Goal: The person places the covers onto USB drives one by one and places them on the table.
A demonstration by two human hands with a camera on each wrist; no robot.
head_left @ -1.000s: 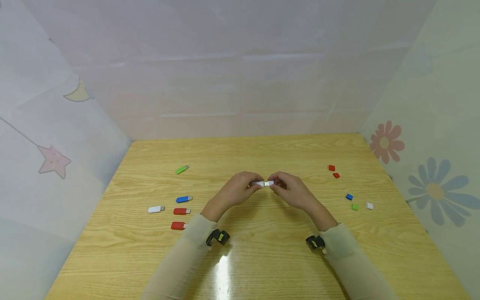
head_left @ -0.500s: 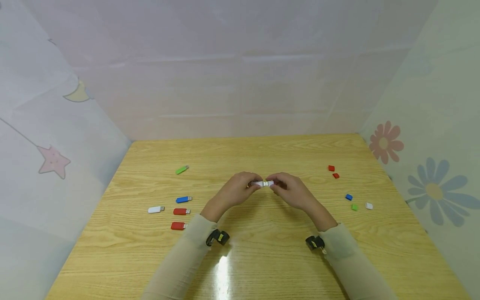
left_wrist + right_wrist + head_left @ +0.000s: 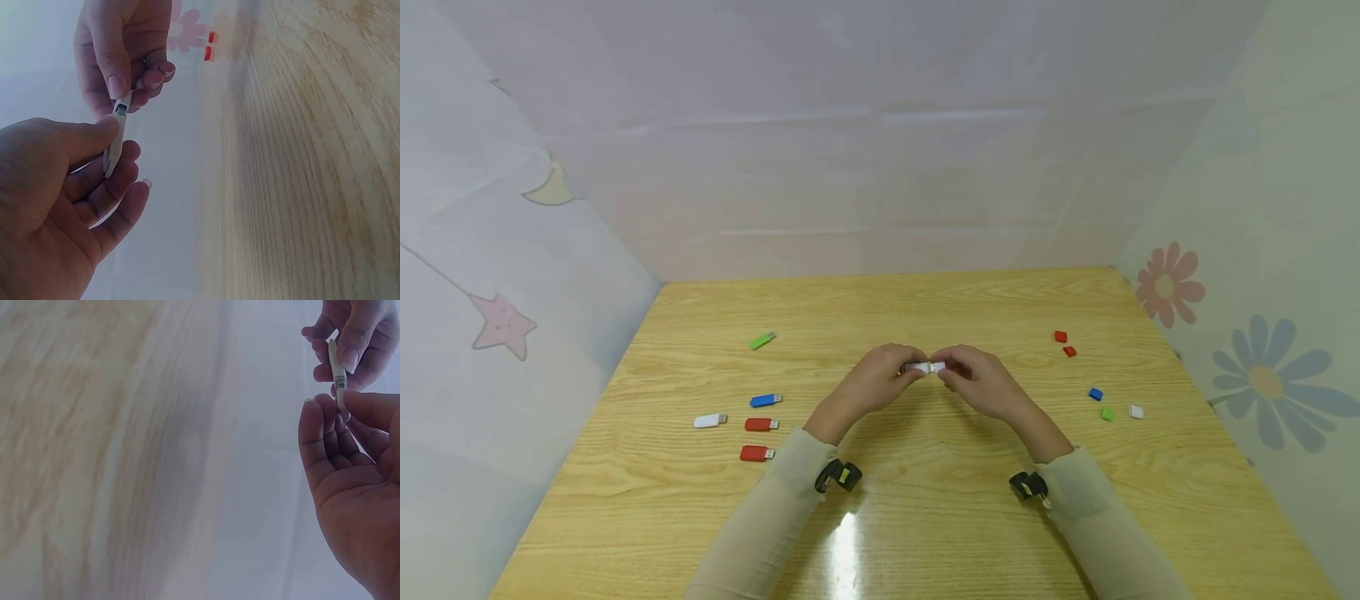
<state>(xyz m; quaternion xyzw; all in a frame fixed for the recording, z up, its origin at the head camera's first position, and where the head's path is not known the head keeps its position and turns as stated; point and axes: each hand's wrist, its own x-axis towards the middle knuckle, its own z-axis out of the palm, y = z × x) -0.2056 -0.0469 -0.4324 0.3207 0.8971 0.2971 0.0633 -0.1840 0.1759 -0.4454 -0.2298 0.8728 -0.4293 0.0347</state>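
Over the middle of the table, my left hand (image 3: 872,381) pinches a white USB stick (image 3: 117,140) between thumb and fingers. My right hand (image 3: 988,387) pinches a small white cap (image 3: 342,404) at the stick's connector end. Stick and cap lie in one line, and a short strip of metal connector (image 3: 340,382) shows between them. The cap's mouth seems to be over the connector's tip. Fingers hide part of both pieces in the head view.
Uncapped sticks lie at left: green (image 3: 762,341), blue (image 3: 765,401), white (image 3: 709,421), red (image 3: 761,425) and another red (image 3: 756,453). Loose caps at right are red (image 3: 1061,337), another red (image 3: 1070,352), blue (image 3: 1096,394), green (image 3: 1107,414) and white (image 3: 1136,412). Fabric walls border the table.
The white cap and the stick have come closer together, and less of the metal connector shows between them. Both hands keep their grip and have barely moved.
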